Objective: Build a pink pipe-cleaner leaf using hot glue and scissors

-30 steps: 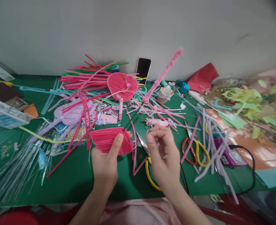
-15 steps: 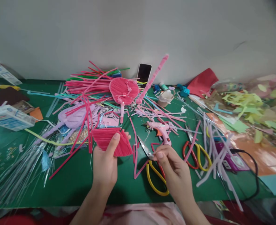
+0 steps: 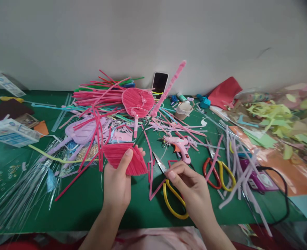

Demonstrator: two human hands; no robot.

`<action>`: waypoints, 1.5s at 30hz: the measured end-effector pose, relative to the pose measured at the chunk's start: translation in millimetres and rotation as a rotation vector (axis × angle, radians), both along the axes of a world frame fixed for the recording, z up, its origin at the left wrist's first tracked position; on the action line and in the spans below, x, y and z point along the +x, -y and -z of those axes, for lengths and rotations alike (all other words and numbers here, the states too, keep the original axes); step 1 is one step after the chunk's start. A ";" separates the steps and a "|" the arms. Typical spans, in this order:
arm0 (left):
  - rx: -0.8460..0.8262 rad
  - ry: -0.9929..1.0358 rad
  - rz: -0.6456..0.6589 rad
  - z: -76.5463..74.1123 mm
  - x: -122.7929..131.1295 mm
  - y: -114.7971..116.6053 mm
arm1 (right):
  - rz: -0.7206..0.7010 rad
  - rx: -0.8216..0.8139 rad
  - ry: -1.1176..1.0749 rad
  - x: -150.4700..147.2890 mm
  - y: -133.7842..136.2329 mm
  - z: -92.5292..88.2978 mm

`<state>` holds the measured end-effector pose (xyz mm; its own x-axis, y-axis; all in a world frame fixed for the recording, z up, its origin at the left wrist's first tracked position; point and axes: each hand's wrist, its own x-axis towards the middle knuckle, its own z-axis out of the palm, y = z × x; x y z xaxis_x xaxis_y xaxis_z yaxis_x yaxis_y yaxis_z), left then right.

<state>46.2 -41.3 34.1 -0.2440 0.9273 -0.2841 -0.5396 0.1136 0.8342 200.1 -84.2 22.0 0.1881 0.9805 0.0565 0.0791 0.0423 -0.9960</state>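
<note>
My left hand (image 3: pixel 118 187) grips a fan-shaped panel of red pipe cleaners (image 3: pixel 124 160), thumb across its front and fingers behind it. To the right, my right hand (image 3: pixel 188 189) is closed in a pinch; whatever its fingertips hold is too small to make out. Beneath that hand lies a pair of scissors (image 3: pixel 174 201) with yellow and red handles, its blades partly covered by the fingers. Bent pink pipe cleaners (image 3: pixel 150 173) lie between the two hands. A pink glue gun (image 3: pixel 178 143) rests just beyond the right hand.
A pink heart-shaped pipe-cleaner piece (image 3: pixel 138 101) sits at the back beside a phone (image 3: pixel 160 82). A lilac piece (image 3: pixel 81 130) and silver strands (image 3: pixel 25 191) are on the left. More scissors (image 3: pixel 218 175), a purple device (image 3: pixel 260 182) with a black cable and paper scraps (image 3: pixel 275 114) occupy the right.
My right hand's pinched fingertips have shifted slightly left, toward the red panel. My left hand keeps its hold on the panel, nearly still.
</note>
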 end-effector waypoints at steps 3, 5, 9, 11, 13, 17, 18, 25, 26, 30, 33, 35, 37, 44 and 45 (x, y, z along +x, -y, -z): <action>-0.013 0.023 0.003 0.6 -1.0 -0.7 | -0.021 0.015 0.091 0.2 0.9 -2.7; -0.021 0.043 0.005 1.4 -1.9 -1.3 | -0.014 0.027 0.149 0.0 1.0 -2.0; -0.039 0.069 -0.004 3.6 -3.9 -1.4 | 0.098 0.077 0.195 2.0 -2.0 2.1; -0.048 0.075 -0.007 4.4 -4.7 -0.9 | 0.181 0.068 0.166 3.7 -6.3 1.0; -0.057 0.081 -0.010 4.7 -5.1 -0.6 | 0.203 0.045 0.114 4.8 -12.8 -3.3; -0.078 0.103 -0.010 3.2 -4.7 -1.0 | 0.076 -0.018 0.035 3.2 -27.3 -14.3; -0.080 0.109 -0.006 2.6 -4.5 -1.1 | 0.031 -0.038 0.028 2.3 -30.0 -16.0; -0.092 0.137 -0.005 1.4 -6.0 0.4 | 0.029 -0.067 0.017 3.4 -32.5 -16.8; -0.095 0.136 -0.010 1.8 -6.8 0.3 | 0.045 -0.062 0.017 5.4 -31.8 -16.8; -0.097 0.107 -0.027 3.3 -9.7 -1.2 | 0.106 0.009 -0.011 14.9 -29.5 -17.7; -0.090 0.082 -0.027 3.4 -10.9 -1.8 | 0.122 0.030 -0.023 19.7 -27.2 -18.0; -0.087 0.078 -0.025 3.2 -11.3 -1.9 | 0.127 0.024 -0.026 20.9 -25.4 -18.1; -0.083 0.084 -0.030 3.1 -12.3 -2.4 | 0.138 0.006 -0.020 21.0 -23.5 -18.3; -0.031 0.083 -0.169 1.7 -33.2 -13.7 | 0.178 0.024 0.013 24.2 -20.5 -19.1; -0.025 0.070 -0.201 1.1 -37.1 -15.8 | 0.182 0.044 0.019 24.8 -20.6 -18.7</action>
